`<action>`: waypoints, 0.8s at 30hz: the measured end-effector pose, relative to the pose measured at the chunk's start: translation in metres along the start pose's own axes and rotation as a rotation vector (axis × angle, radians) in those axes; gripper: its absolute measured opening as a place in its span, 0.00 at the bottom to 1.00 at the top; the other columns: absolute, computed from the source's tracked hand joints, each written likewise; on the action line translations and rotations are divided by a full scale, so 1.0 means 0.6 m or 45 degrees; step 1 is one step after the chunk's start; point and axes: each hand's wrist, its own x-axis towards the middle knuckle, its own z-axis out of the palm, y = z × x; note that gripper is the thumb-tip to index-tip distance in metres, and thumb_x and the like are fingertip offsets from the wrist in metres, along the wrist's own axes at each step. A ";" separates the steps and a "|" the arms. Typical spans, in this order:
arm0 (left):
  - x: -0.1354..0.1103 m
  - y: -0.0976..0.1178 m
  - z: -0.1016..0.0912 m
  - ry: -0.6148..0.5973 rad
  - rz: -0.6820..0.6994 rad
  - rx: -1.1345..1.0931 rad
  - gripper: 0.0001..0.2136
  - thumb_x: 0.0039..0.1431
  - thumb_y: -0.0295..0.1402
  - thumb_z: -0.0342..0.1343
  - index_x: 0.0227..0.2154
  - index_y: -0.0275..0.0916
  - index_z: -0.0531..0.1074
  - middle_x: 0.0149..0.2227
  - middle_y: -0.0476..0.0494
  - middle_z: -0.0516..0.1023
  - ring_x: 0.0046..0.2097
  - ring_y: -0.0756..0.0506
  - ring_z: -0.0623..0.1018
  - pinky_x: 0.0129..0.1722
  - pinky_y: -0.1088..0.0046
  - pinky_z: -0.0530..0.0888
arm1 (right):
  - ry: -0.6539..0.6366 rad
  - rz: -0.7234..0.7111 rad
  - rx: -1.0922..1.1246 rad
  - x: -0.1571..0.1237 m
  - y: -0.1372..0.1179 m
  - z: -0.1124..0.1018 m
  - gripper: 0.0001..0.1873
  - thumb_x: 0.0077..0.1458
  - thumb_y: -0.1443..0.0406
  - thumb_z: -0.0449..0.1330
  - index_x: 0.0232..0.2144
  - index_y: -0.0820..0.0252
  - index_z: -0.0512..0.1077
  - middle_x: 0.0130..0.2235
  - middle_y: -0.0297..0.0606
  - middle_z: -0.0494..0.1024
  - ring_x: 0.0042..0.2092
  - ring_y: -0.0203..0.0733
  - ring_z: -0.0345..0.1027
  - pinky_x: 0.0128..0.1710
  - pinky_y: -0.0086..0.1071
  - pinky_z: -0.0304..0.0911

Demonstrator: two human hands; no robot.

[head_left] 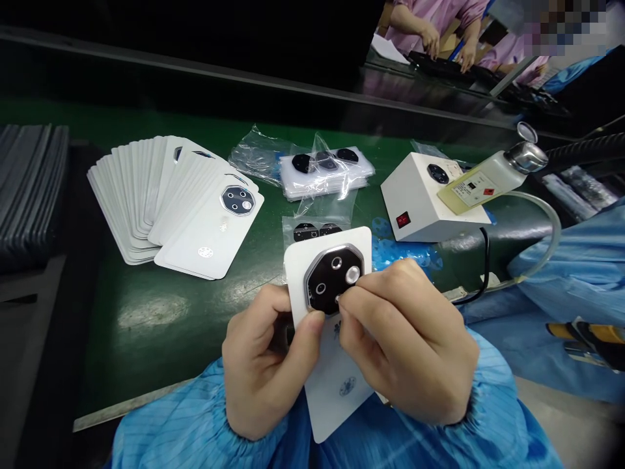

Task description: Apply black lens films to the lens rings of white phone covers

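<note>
Fingers [312, 326] of the left hand [263, 371] are clamped on a white cover [336, 384], thumb on the front and the others behind it. Fingers [359, 301] of the right hand [410, 345] are pinched together on the lower right edge of the black camera piece [327, 280] at the top of that cover. The cover is held up over the near edge of the table [161, 319], tilted a little, close to the person's chest. Both arms wear blue sleeves [195, 430].

Far left lies a big stack of dark trays [29, 189]. Next to it, a fan of many white covers [161, 195] is spread out on the table, well apart from the hands. On the right stands a white box [420, 205] with a red switch [403, 219], and a black cable [483, 260] runs down from it. A pale bottle [481, 182] with a shiny cap leans on top of the box. Behind the hands sits a clear bag [312, 170] with black pieces in it. A smaller bag [312, 229] and a blue sheet [395, 251] lie just behind the held cover.

The held cover is white with round corners and a small mark low down. Its camera piece has eight sides, a silver rim and round holes.

The table is dark green and shiny. Across the dark wall at the top, other people's hands [432, 40] in pink sleeves are at work.
</note>
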 end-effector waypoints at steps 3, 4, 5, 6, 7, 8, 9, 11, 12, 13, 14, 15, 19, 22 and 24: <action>0.003 -0.002 -0.001 -0.029 0.043 -0.015 0.04 0.55 0.26 0.54 0.27 0.42 0.67 0.18 0.56 0.64 0.19 0.55 0.63 0.18 0.78 0.60 | 0.032 0.014 0.012 0.004 0.000 0.004 0.06 0.50 0.76 0.55 0.27 0.64 0.69 0.25 0.40 0.72 0.27 0.37 0.58 0.24 0.35 0.57; 0.004 -0.002 -0.001 -0.035 0.046 -0.019 0.05 0.56 0.26 0.54 0.27 0.42 0.67 0.18 0.56 0.64 0.19 0.55 0.63 0.18 0.78 0.60 | 0.042 0.021 0.013 0.005 0.000 0.004 0.07 0.49 0.77 0.56 0.26 0.64 0.68 0.25 0.39 0.72 0.26 0.37 0.58 0.24 0.35 0.58; 0.004 -0.001 -0.001 -0.033 0.040 -0.024 0.05 0.55 0.26 0.54 0.27 0.42 0.67 0.18 0.56 0.64 0.19 0.55 0.62 0.18 0.78 0.60 | 0.053 0.029 0.013 0.006 0.001 0.004 0.07 0.48 0.78 0.56 0.26 0.64 0.68 0.25 0.39 0.72 0.27 0.37 0.59 0.24 0.35 0.58; 0.005 -0.001 0.000 -0.029 0.026 -0.035 0.05 0.55 0.27 0.54 0.26 0.42 0.67 0.18 0.56 0.63 0.19 0.55 0.61 0.18 0.78 0.59 | 0.061 0.042 0.021 0.007 0.001 0.003 0.08 0.47 0.79 0.56 0.27 0.64 0.68 0.25 0.39 0.71 0.27 0.37 0.60 0.24 0.35 0.59; 0.005 0.000 0.001 -0.024 0.006 -0.057 0.05 0.55 0.27 0.55 0.26 0.42 0.67 0.18 0.56 0.63 0.19 0.55 0.61 0.17 0.78 0.58 | 0.084 0.057 0.043 0.007 0.002 0.001 0.08 0.47 0.79 0.57 0.27 0.63 0.67 0.25 0.38 0.71 0.27 0.37 0.61 0.25 0.35 0.60; 0.004 0.001 0.001 -0.021 -0.016 -0.096 0.05 0.56 0.28 0.55 0.26 0.42 0.67 0.18 0.56 0.64 0.19 0.55 0.61 0.17 0.78 0.58 | 0.121 0.077 0.079 0.007 0.002 -0.003 0.09 0.47 0.78 0.57 0.29 0.63 0.67 0.26 0.38 0.71 0.28 0.37 0.62 0.25 0.35 0.61; 0.003 0.001 0.002 -0.028 -0.031 -0.153 0.05 0.56 0.28 0.55 0.26 0.42 0.67 0.18 0.56 0.65 0.19 0.55 0.62 0.17 0.79 0.58 | 0.171 0.107 0.129 0.006 0.003 -0.007 0.09 0.47 0.78 0.57 0.30 0.62 0.67 0.27 0.37 0.70 0.28 0.36 0.63 0.26 0.34 0.62; 0.000 -0.001 0.004 -0.028 -0.076 -0.304 0.04 0.56 0.30 0.55 0.27 0.42 0.68 0.19 0.55 0.67 0.19 0.54 0.64 0.16 0.80 0.60 | 0.241 0.176 0.253 0.004 0.003 -0.016 0.10 0.49 0.77 0.57 0.31 0.59 0.66 0.27 0.35 0.69 0.28 0.35 0.64 0.27 0.34 0.63; -0.001 -0.002 0.004 -0.018 -0.108 -0.382 0.04 0.57 0.31 0.55 0.27 0.42 0.68 0.20 0.54 0.68 0.20 0.54 0.65 0.16 0.80 0.62 | 0.253 0.203 0.314 0.002 0.003 -0.020 0.11 0.49 0.77 0.56 0.32 0.58 0.65 0.27 0.34 0.68 0.27 0.35 0.63 0.26 0.34 0.64; -0.002 -0.004 0.004 -0.008 -0.140 -0.454 0.04 0.57 0.32 0.56 0.27 0.43 0.68 0.21 0.54 0.69 0.20 0.53 0.65 0.16 0.80 0.63 | 0.246 0.224 0.367 0.001 0.003 -0.025 0.11 0.49 0.77 0.55 0.32 0.57 0.65 0.27 0.34 0.68 0.27 0.35 0.63 0.24 0.35 0.64; -0.003 -0.005 0.004 -0.007 -0.169 -0.514 0.04 0.57 0.33 0.56 0.27 0.43 0.69 0.21 0.53 0.69 0.20 0.53 0.66 0.16 0.79 0.63 | 0.227 0.233 0.417 0.001 0.002 -0.029 0.12 0.50 0.77 0.55 0.32 0.56 0.65 0.26 0.34 0.68 0.26 0.35 0.63 0.23 0.35 0.63; -0.004 -0.006 0.004 -0.013 -0.189 -0.560 0.04 0.57 0.33 0.56 0.28 0.43 0.69 0.21 0.53 0.69 0.20 0.53 0.65 0.16 0.79 0.63 | 0.223 0.239 0.459 0.000 0.001 -0.032 0.12 0.49 0.78 0.55 0.32 0.56 0.65 0.26 0.33 0.68 0.25 0.35 0.62 0.22 0.35 0.63; -0.004 -0.002 0.000 -0.053 -0.195 -0.608 0.03 0.57 0.33 0.56 0.29 0.44 0.70 0.22 0.53 0.71 0.21 0.52 0.66 0.18 0.79 0.65 | 0.246 0.243 0.539 0.003 -0.003 -0.038 0.13 0.47 0.79 0.54 0.31 0.58 0.66 0.25 0.35 0.68 0.24 0.35 0.61 0.20 0.35 0.62; -0.003 0.003 -0.002 -0.055 -0.218 -0.618 0.03 0.57 0.33 0.56 0.29 0.44 0.70 0.23 0.53 0.71 0.21 0.52 0.66 0.17 0.79 0.65 | 0.269 0.220 0.556 0.003 -0.005 -0.038 0.12 0.47 0.80 0.54 0.30 0.60 0.66 0.26 0.35 0.68 0.25 0.35 0.62 0.21 0.34 0.61; -0.004 0.003 -0.003 -0.056 -0.201 -0.628 0.03 0.57 0.33 0.56 0.28 0.44 0.70 0.22 0.52 0.70 0.21 0.53 0.66 0.17 0.79 0.65 | 0.267 0.210 0.569 0.002 -0.005 -0.039 0.11 0.47 0.79 0.55 0.31 0.60 0.67 0.26 0.35 0.68 0.25 0.35 0.62 0.22 0.34 0.61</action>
